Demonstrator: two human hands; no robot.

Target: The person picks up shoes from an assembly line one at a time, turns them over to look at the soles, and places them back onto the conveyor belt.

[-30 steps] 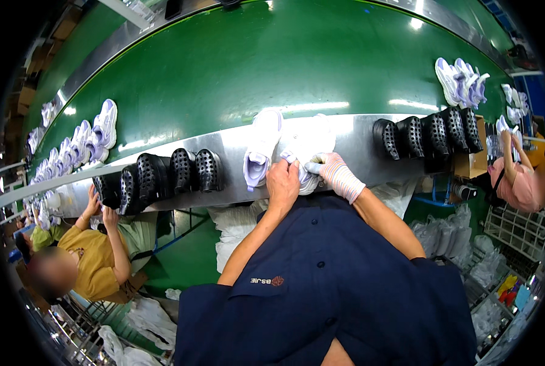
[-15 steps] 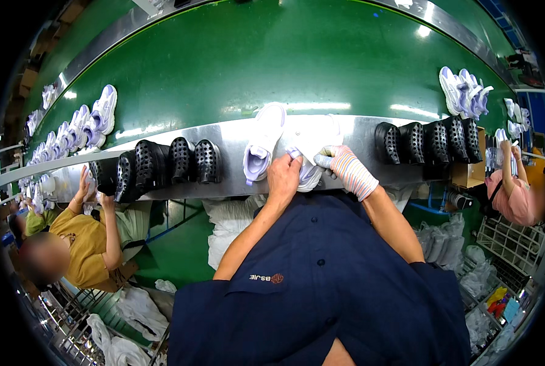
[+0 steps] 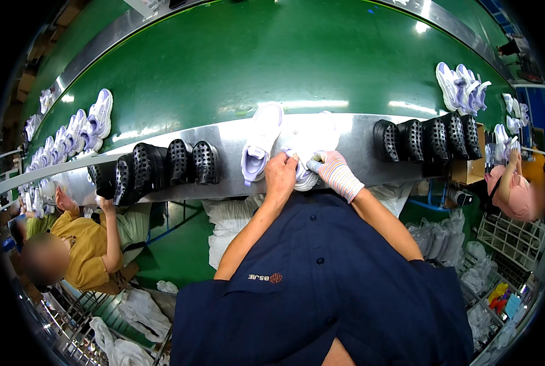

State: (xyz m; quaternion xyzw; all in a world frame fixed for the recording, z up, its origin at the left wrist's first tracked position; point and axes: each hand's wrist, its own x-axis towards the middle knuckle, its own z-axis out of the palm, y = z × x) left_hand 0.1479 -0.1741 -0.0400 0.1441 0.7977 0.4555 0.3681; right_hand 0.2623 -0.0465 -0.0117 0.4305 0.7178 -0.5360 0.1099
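Note:
In front of me a white and lilac sneaker lies on the metal strip, its heel end toward me and its front washed out by glare. My left hand is bare and closed, its thumb and fingers pinching the collar on the sneaker's left side. A striped knit glove covers my right hand, whose fingertips are pinched at the right side of the opening. What exactly lies between the fingertips is too small to make out. Just left stands a second white and lilac sneaker, untouched, its opening toward me.
Black perforated shoe-shaped forms line the metal ledge on the left and right. More sneakers stand on the green belt at left and right. Co-workers sit at both sides.
My gloved right hand has shifted slightly left, closer to my left hand. The white flap it was pulling up at the sneaker's opening no longer stands out. My left hand stays nearly in place.

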